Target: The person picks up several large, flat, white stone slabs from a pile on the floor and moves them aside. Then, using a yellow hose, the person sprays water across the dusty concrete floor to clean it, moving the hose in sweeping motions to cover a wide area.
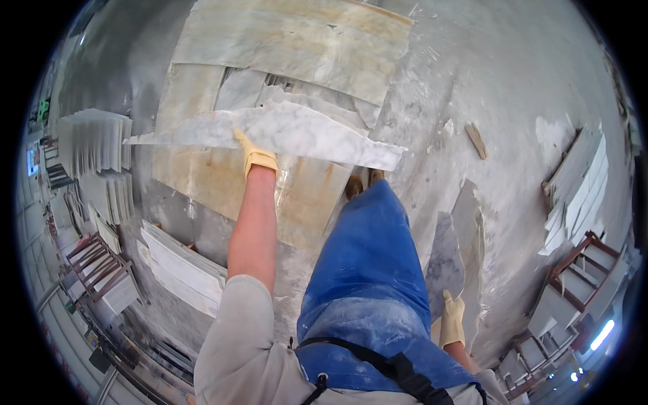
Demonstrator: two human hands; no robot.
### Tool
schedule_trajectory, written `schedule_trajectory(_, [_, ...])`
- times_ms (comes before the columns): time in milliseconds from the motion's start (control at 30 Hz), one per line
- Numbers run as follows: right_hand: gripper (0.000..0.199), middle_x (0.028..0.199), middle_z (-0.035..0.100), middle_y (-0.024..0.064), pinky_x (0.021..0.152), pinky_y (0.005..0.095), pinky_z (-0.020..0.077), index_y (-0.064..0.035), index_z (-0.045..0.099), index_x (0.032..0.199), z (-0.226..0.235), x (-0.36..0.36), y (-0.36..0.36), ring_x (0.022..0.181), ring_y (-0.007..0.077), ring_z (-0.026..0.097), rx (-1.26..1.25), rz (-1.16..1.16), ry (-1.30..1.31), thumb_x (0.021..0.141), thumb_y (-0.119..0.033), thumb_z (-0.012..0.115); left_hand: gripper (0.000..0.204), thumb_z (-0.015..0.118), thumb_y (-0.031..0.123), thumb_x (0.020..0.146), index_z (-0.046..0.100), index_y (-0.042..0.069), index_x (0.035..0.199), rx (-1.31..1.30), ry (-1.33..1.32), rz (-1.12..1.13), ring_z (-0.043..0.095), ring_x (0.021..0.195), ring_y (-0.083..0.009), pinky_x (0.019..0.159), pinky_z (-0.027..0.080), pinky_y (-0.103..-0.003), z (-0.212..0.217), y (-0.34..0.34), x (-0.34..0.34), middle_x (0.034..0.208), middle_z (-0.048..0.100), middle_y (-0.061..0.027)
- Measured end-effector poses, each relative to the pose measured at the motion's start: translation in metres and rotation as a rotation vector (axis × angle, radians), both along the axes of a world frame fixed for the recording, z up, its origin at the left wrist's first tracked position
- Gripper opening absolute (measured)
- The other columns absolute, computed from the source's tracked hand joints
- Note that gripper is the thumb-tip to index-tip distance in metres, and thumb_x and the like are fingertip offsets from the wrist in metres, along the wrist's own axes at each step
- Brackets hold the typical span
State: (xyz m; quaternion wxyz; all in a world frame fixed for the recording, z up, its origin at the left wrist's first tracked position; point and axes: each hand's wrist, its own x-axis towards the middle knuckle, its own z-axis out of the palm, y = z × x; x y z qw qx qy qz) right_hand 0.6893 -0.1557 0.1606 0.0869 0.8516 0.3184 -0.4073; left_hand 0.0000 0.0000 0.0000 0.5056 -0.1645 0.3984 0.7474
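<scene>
My left hand (255,152), in a pale yellow glove, grips the near edge of a long white marble piece (307,130). That piece has a straight near edge and a ragged far edge, and is over a pile of stone pieces. At my right side, my right hand (451,317), gloved the same way, is closed on the lower end of a grey marble piece (445,253). Its thumb lies on the face; the other fingers are hidden. A second rough-edged stone strip (476,270) shows just beyond it; whether I hold that too is unclear.
Large yellowish stone slabs (297,40) lie on the dusty floor ahead. A wood scrap (476,141) lies to the right. Stacked slabs (98,142) stand at left, with more white slabs (185,263) nearer me. Leaning pieces (579,185) and a brown rack (574,280) are at right.
</scene>
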Motion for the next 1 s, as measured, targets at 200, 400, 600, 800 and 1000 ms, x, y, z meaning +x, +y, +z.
schedule_trajectory(200, [0.048,0.112,0.075,0.0181,0.093,0.0391,0.0507,0.0014,0.071,0.121,-0.099,-0.055,0.160,0.106,0.0292,0.070,-0.075,0.130,0.016,0.090,-0.035,0.073,0.085,0.035,0.077,0.096,0.039,0.017,0.157,-0.129,0.082,0.051,0.034,0.149,-0.0295,0.125,0.020,-0.049,-0.118,0.094,-0.071,0.161,0.040,-0.0031])
schedule_trajectory(400, [0.050,0.116,0.074,0.0173,0.093,0.0372,0.0501,0.0055,0.069,0.121,-0.111,-0.088,0.269,0.106,0.0244,0.069,-0.041,0.236,-0.038,0.092,-0.035,0.074,0.089,0.039,0.080,0.093,0.043,0.016,0.154,-0.463,0.152,0.073,0.038,0.146,-0.0282,0.124,0.023,-0.046,-0.174,0.148,-0.052,0.159,0.044,-0.0038])
schedule_trajectory(600, [0.058,0.115,0.073,0.0133,0.094,0.0343,0.0487,0.0087,0.069,0.120,-0.147,-0.089,0.314,0.106,0.0198,0.065,0.039,0.152,0.095,0.092,-0.041,0.076,0.080,0.041,0.078,0.094,0.051,0.018,0.147,-0.520,0.066,0.386,0.047,0.136,-0.0257,0.119,0.031,-0.047,-0.205,0.179,-0.051,0.150,0.052,-0.0038])
schedule_trajectory(800, [0.062,0.117,0.071,0.0110,0.095,0.0339,0.0481,0.0094,0.067,0.123,-0.166,-0.100,0.333,0.107,0.0189,0.063,0.089,0.242,0.113,0.092,-0.043,0.077,0.072,0.038,0.067,0.101,0.048,0.013,0.148,0.171,0.007,0.263,0.055,0.118,-0.0235,0.103,0.044,-0.043,-0.277,0.193,-0.089,0.141,0.058,-0.0095])
schedule_trajectory(1000, [0.068,0.113,0.073,0.0153,0.095,0.0364,0.0497,0.0102,0.067,0.122,-0.193,-0.072,0.307,0.105,0.0248,0.067,0.078,0.190,0.135,0.090,-0.049,0.076,0.061,0.032,0.048,0.109,0.039,0.008,0.154,1.010,-0.145,-0.053,0.057,0.117,-0.0234,0.100,0.047,-0.038,-0.358,0.176,-0.125,0.141,0.058,-0.0132])
